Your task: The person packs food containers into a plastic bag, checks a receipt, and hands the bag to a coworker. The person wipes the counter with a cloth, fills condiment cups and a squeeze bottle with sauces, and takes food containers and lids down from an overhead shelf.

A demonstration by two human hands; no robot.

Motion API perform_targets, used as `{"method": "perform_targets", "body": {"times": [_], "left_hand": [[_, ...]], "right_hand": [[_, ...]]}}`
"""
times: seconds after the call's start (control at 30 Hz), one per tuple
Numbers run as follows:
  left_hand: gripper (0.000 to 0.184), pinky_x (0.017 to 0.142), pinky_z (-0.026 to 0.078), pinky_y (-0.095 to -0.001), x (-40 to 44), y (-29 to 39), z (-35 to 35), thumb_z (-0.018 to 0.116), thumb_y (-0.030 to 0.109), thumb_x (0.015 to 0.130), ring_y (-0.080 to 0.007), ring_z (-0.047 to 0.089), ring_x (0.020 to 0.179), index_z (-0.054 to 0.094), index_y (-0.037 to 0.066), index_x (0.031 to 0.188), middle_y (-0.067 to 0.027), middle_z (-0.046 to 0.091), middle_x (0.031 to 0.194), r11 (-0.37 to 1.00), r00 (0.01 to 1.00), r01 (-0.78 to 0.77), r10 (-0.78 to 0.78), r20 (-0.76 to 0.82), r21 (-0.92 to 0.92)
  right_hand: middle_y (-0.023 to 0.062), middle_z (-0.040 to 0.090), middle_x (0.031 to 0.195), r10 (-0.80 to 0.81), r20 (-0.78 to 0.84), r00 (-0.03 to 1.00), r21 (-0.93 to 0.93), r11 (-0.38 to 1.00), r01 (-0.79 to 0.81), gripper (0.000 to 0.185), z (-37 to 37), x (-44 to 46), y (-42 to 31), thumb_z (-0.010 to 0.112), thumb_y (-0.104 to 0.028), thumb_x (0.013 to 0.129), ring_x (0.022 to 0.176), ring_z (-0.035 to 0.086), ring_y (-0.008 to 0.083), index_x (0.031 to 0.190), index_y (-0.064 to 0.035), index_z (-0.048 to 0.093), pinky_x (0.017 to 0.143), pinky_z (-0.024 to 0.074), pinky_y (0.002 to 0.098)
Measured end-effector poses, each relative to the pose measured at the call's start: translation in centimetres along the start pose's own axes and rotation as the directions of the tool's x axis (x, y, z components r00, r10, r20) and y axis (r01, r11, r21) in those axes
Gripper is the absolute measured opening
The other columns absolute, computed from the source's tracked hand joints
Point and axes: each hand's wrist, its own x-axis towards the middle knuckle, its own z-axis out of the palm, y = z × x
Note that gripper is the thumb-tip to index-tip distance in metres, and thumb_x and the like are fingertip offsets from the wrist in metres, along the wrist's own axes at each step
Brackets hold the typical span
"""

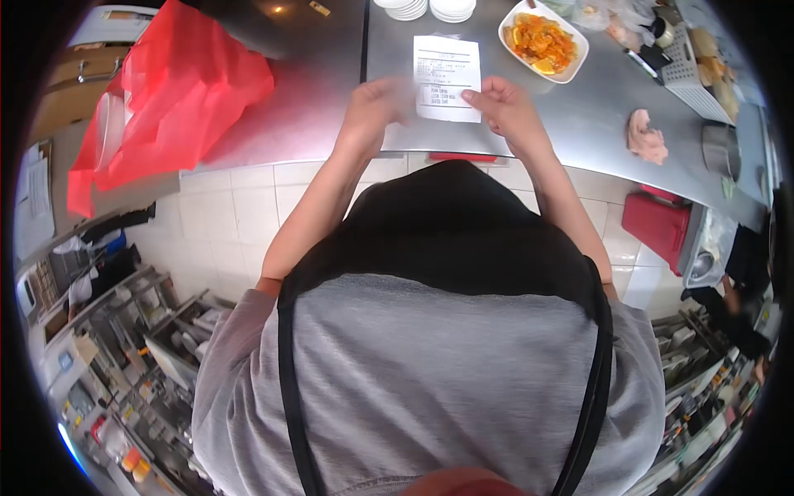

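A white printed receipt (447, 64) is held up over the steel counter in front of me. My right hand (509, 112) pinches its lower right edge, thumb on the printed face. On the other side, my left hand (376, 112) is at the receipt's left edge; its fingers are smeared by motion, so their grip is unclear. Beyond my right hand, a white dish (572, 71) holds orange-coloured food with citrus slices. Stacks of small white dishes (452, 10) stand past the top of the receipt.
A large red bag (178, 91) lies at the counter's left end. On the right are a crumpled pink cloth (645, 137), a metal pot (721, 150), a marker (641, 64) and a white perforated basket (691, 78). Below the counter's right side is a red bin (656, 227).
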Motion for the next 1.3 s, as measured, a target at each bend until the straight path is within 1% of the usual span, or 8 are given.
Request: {"method": "perform_targets", "body": {"times": [0.33, 0.63, 0.97, 1.0, 1.07, 1.13, 1.23, 1.3], "left_hand": [[0.018, 0.070, 0.053, -0.0305, -0.5, 0.2, 2.2, 0.054, -0.004, 0.079, -0.0210, 0.059, 0.087, 0.059, -0.007, 0.095, -0.0139, 0.060, 0.094, 0.990, 0.995, 0.015, -0.028, -0.096, -0.139], [0.018, 0.070, 0.052, -0.0272, -0.6, 0.2, 2.3, 0.057, 0.014, 0.088, -0.0126, 0.059, 0.075, 0.060, -0.003, 0.093, -0.0057, 0.060, 0.082, 0.998, 0.992, -0.035, 0.027, -0.125, -0.058], [0.017, 0.070, 0.052, -0.0267, -0.2, 0.3, 1.8, 0.059, 0.014, 0.087, -0.0115, 0.057, 0.073, 0.061, -0.002, 0.090, -0.0045, 0.059, 0.078, 0.996, 0.990, -0.052, 0.043, -0.133, -0.066], [0.016, 0.069, 0.052, -0.0269, -0.3, 0.4, 1.9, 0.059, 0.014, 0.087, -0.0113, 0.057, 0.072, 0.061, -0.002, 0.090, -0.0045, 0.059, 0.078, 0.996, 0.990, -0.056, 0.047, -0.131, -0.063], [0.016, 0.069, 0.052, -0.0270, -0.3, 0.6, 1.9, 0.059, 0.014, 0.087, -0.0112, 0.056, 0.071, 0.061, -0.002, 0.090, -0.0046, 0.059, 0.078, 0.997, 0.990, -0.056, 0.048, -0.131, -0.057], [0.016, 0.069, 0.052, -0.0273, -0.3, 0.5, 2.0, 0.059, 0.013, 0.087, -0.0112, 0.057, 0.070, 0.061, -0.002, 0.090, -0.0050, 0.060, 0.080, 0.997, 0.990, -0.037, 0.028, -0.142, -0.062], [0.016, 0.069, 0.053, -0.0287, -0.1, -0.3, 1.3, 0.058, 0.013, 0.087, -0.0127, 0.059, 0.072, 0.061, -0.002, 0.092, -0.0058, 0.061, 0.082, 1.000, 0.993, -0.025, 0.023, -0.117, -0.015], [0.016, 0.070, 0.053, -0.0296, -0.5, -0.1, 1.1, 0.057, 0.011, 0.087, -0.0137, 0.060, 0.076, 0.061, -0.002, 0.094, -0.0071, 0.063, 0.085, 0.999, 0.996, 0.032, -0.029, -0.090, 0.027]], "right_hand": [[0.0094, 0.065, 0.077, -0.085, 0.117, 0.990, 0.117, 0.991, 0.071, 0.014, -1.6, 1.6, 1.4, 0.062, -0.015, 0.085, 0.067, 0.065, 0.0151, 0.084, -0.0024, 0.056, 0.059, 0.0502, 0.0217], [0.0106, 0.064, 0.076, -0.081, 0.151, 0.985, 0.095, 0.993, 0.068, 0.014, -1.6, 1.7, 1.2, 0.061, -0.013, 0.086, 0.068, 0.066, 0.0152, 0.085, -0.0010, 0.055, 0.060, 0.0507, 0.0221], [0.0026, 0.062, 0.078, -0.013, 0.131, 0.991, 0.086, 0.996, 0.002, 0.028, -4.3, 5.1, 3.0, 0.054, -0.027, 0.091, 0.063, 0.059, 0.0088, 0.099, -0.0015, 0.060, 0.054, 0.0438, 0.0201], [0.0041, 0.062, 0.084, -0.037, 0.116, 0.993, -0.101, 0.994, 0.049, 0.029, -4.7, 6.0, 3.7, 0.055, -0.026, 0.089, 0.069, 0.060, 0.0119, 0.106, -0.0030, 0.058, 0.058, 0.0455, 0.0227], [0.0057, 0.061, 0.089, -0.062, 0.108, 0.992, -0.281, 0.955, 0.090, 0.033, -4.4, 7.4, 4.5, 0.056, -0.025, 0.087, 0.075, 0.061, 0.0149, 0.113, -0.0045, 0.057, 0.062, 0.0472, 0.0253], [0.0145, 0.060, 0.106, -0.554, 0.172, 0.814, -0.728, 0.486, 0.484, 0.044, -3.2, 8.2, 4.6, 0.062, -0.023, 0.079, 0.090, 0.060, 0.0287, 0.118, -0.0064, 0.054, 0.076, 0.0479, 0.0362], [0.0160, 0.053, 0.118, -0.603, 0.333, 0.725, -0.531, 0.515, 0.673, 0.047, -1.3, 8.6, 2.7, 0.060, -0.022, 0.077, 0.106, 0.052, 0.0338, 0.122, -0.0097, 0.051, 0.088, 0.0425, 0.0414], [0.0151, 0.052, 0.119, -0.609, 0.358, 0.708, -0.627, 0.405, 0.665, 0.045, -0.9, 9.1, 3.1, 0.059, -0.023, 0.078, 0.108, 0.050, 0.0324, 0.121, -0.0107, 0.052, 0.090, 0.0419, 0.0407]]}}
